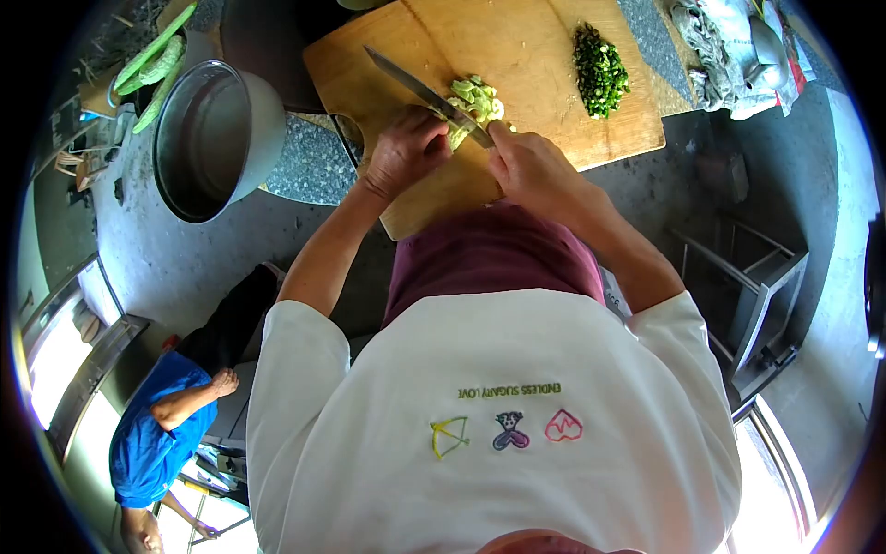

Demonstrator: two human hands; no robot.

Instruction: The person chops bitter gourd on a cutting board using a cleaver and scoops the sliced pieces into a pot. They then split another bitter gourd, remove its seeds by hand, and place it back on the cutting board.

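Note:
My right hand is closed round the handle of a kitchen knife, whose blade slants up and left over the wooden cutting board. Under and beside the blade lies a small heap of pale green sliced vegetable. My left hand has its fingers curled in against the near side of the blade, with pale green vegetable at the fingertips; the exact grip is partly hidden. A separate pile of finely chopped dark green vegetable sits on the board's right part.
A large metal pot stands left of the board, on the speckled counter. Long green gourds lie at the upper left. Crumpled cloths are at the upper right. A metal-framed stool and a person in blue are farther off.

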